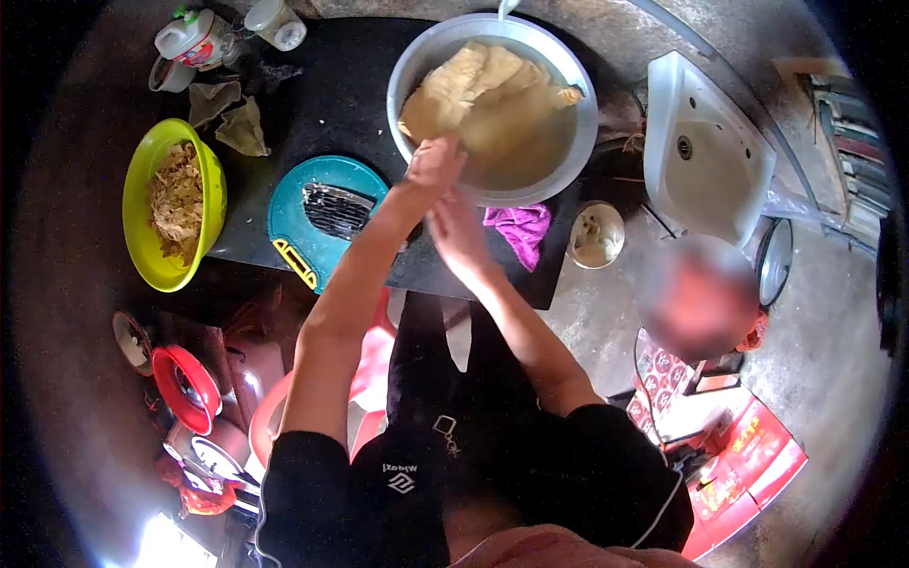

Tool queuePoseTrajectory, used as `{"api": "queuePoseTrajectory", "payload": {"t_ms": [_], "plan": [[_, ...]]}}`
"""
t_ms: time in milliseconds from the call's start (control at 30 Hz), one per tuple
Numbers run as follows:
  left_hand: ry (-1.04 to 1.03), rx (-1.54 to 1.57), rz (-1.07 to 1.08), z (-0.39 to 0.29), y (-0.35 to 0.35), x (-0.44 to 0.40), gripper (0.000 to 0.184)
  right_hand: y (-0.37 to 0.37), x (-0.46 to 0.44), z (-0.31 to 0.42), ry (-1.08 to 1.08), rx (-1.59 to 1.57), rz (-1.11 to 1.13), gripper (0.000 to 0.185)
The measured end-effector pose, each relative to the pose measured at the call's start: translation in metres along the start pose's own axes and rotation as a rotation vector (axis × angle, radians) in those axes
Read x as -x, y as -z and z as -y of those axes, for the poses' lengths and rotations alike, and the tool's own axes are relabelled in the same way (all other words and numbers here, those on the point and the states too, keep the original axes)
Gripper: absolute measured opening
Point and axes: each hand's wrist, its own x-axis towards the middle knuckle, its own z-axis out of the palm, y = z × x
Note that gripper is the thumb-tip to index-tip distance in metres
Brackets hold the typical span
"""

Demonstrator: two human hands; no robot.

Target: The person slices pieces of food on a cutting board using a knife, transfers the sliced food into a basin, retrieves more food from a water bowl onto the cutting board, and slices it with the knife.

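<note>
A large pale basin holds cloudy water and folded tan sheets that look like bean curd skin. My left hand is at the basin's near rim, just below the sheets. Its fingers are curled, and what they hold, if anything, is hidden. Just under it, outside the rim, is my right hand, with fingers stretched toward my left wrist. To the left, a teal cutting board carries a dark ridged object with a shiny pale edge. A purple cloth lies by the basin.
A yellow-green bowl of shredded food stands on the left of the black table. Behind it are a white jug and a tub. Rightward are a small bucket, a white sink and a person.
</note>
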Motion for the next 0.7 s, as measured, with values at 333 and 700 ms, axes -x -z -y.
{"api": "queuePoseTrajectory", "payload": {"t_ms": [333,700], "plan": [[0.284,-0.13,-0.212,-0.045,-0.084,-0.076,0.068,0.05,-0.052,-0.178,-0.766,-0.879,-0.332,0.031],[0.614,1.276,-0.237,-0.014,-0.097,-0.048,0.038,0.067,-0.069,-0.164,-1.014,-1.102,-0.145,0.035]]}}
